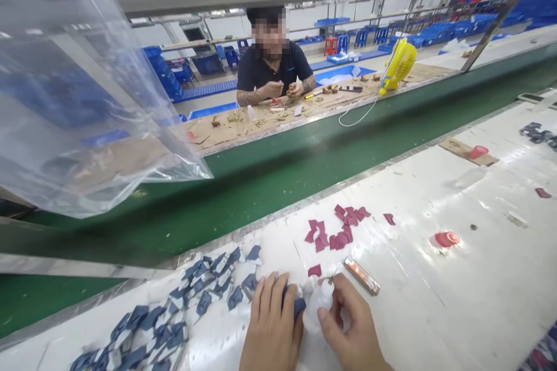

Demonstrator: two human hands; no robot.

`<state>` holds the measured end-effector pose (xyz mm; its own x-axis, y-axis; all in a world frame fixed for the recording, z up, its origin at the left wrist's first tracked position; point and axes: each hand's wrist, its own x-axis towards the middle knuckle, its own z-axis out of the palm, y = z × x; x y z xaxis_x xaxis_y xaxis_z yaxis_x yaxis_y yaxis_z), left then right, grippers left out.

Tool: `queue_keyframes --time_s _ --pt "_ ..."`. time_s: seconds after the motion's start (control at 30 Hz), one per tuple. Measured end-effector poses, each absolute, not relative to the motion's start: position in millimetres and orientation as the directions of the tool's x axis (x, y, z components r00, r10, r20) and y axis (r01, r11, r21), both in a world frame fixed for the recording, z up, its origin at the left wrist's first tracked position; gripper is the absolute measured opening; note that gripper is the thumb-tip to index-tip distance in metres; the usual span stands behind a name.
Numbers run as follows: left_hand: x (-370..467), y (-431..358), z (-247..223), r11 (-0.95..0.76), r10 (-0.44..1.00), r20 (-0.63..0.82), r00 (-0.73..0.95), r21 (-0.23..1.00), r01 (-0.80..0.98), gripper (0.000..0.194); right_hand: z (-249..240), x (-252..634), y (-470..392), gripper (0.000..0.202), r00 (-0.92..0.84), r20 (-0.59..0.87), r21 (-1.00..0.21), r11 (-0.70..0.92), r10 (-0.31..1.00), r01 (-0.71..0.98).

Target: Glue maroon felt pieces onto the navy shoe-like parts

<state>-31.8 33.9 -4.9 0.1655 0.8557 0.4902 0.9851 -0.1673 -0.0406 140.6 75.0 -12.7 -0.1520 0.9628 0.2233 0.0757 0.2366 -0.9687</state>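
My left hand [272,324] rests low in the middle, its fingers over a dark blue piece [299,307] that shows at the thumb side; most of it is hidden. Beside it, my right hand [354,324] grips a translucent white squeeze bottle [319,301] between thumb and fingers, its nozzle end up. Left of the hands lies a spread of dark blue and white pieces [163,333]. Beyond the bottle is a loose cluster of small maroon pieces [342,237], with a single maroon piece [314,271] close to the bottle.
An orange-labelled flat bar [362,276] lies right of the bottle on the white table [418,313]. Farther right sits a red cap [447,239]. A green conveyor belt [261,179] separates me from a co-worker [274,64] and a yellow fan [398,66]. Clear plastic [87,98] hangs at left.
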Motion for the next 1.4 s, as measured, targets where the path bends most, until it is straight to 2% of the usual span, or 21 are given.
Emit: queue_keyframes --time_s 0.07,0.23,0.4,0.53,0.6,0.7,0.8,0.9,1.03,1.3,1.4 --pt "-20 25 1 -0.142 0.892 0.434 0.126 0.006 0.990 0.026 2 153 76 0.024 -0.150 0.208 -0.971 0.222 0.967 0.083" --pt "-1 7 14 -0.190 0.945 0.285 0.158 0.087 0.978 0.027 27 192 76 0.021 -0.143 0.163 -0.983 0.174 0.976 0.063" --pt "24 -11 16 -0.201 0.961 0.224 0.161 0.172 0.964 0.033 28 221 67 0.013 -0.168 0.143 -0.983 0.159 0.975 0.089" --pt "51 -12 22 -0.231 0.970 0.144 0.194 0.313 0.921 0.038 23 230 62 0.011 -0.189 0.116 -0.988 0.133 0.975 0.080" --pt "59 -8 27 -0.249 0.968 0.132 0.213 0.392 0.886 0.038 23 232 61 0.012 -0.192 0.105 -0.988 0.124 0.976 0.091" --pt "58 -6 33 -0.279 0.956 0.217 0.196 0.478 0.833 0.038 25 237 62 0.016 -0.185 0.077 -0.987 0.100 0.980 0.122" --pt "45 -12 37 -0.174 0.954 0.298 0.027 0.480 0.860 0.038 29 246 62 0.020 -0.215 -0.018 -0.996 0.002 0.977 0.091" --pt "33 -21 37 -0.030 0.964 0.249 -0.096 0.459 0.888 0.034 29 254 61 0.024 -0.214 -0.087 -0.994 -0.070 0.973 0.085" --pt "38 -29 33 0.000 0.983 0.158 -0.089 0.493 0.870 0.033 28 255 58 0.029 -0.177 -0.122 -0.984 -0.096 0.977 0.148" --pt "42 -23 30 0.055 0.987 0.101 -0.128 0.538 0.841 0.028 23 250 56 0.028 -0.159 -0.140 -0.981 -0.115 0.977 0.156" --pt "32 -21 31 0.036 0.986 0.121 -0.118 0.530 0.847 0.029 20 249 56 0.026 -0.147 -0.122 -0.982 -0.099 0.982 0.158"
